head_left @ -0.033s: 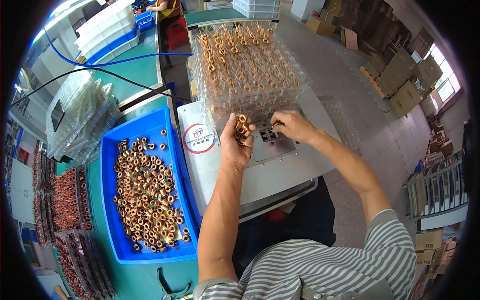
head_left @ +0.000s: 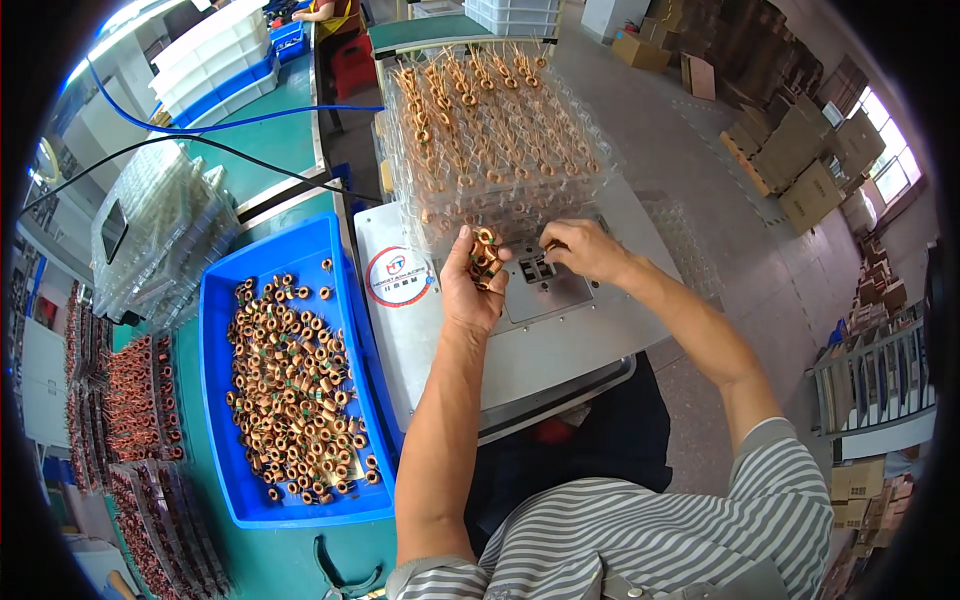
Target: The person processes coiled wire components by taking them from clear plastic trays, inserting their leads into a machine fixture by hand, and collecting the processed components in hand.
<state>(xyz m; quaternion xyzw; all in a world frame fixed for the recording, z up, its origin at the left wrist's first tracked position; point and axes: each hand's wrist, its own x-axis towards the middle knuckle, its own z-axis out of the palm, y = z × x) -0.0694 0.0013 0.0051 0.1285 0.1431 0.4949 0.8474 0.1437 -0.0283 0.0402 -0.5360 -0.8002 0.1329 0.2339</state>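
Observation:
My left hand point(head_left: 474, 283) is curled around several copper-wound ring coils point(head_left: 486, 262), held palm up over the machine's pale metal top. Just to its right, my right hand point(head_left: 588, 250) pinches a small dark-looking coil point(head_left: 556, 245) at the edge of a slotted metal fixture point(head_left: 537, 268). The fingers partly cover that coil. Behind both hands rises a stack of clear plastic trays point(head_left: 500, 150), with copper coils standing in the top one, their wire leads pointing up. A blue bin point(head_left: 218, 400) to the left holds many loose coils.
Pliers point(head_left: 345, 575) lie on the green bench near the lower edge. Trays of reddish coils point(head_left: 145, 400) stand at far left, below stacked clear trays point(head_left: 155, 230). Blue and black cables cross the upper left. Cardboard boxes point(head_left: 810, 200) sit on the floor at right.

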